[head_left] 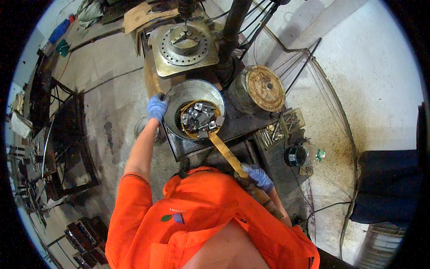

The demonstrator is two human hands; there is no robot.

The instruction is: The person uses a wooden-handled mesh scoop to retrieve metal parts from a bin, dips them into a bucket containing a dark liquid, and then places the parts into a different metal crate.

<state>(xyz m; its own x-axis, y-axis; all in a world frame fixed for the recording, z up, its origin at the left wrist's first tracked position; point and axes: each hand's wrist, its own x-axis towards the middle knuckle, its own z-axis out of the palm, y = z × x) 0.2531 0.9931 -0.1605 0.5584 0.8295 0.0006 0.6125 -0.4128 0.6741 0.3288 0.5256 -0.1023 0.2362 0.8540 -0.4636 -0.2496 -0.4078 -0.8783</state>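
Note:
My left hand, in a blue glove, grips the left rim of a round metal basin. Also gloved in blue, my right hand is closed around the lower end of a long flat yellowish handle. That handle runs up to a round yellow-rimmed scoop or strainer resting in the basin. Small grey metal parts, several with holes, fill the scoop in a heap. The scoop's bottom is hidden beneath them.
Behind the basin stands a drill press table with a round chuck. To its right sits a rusty-lidded metal drum. A tray of bolts and small tools and a clear plastic bottle lie at the right. Dark metal racks line the left.

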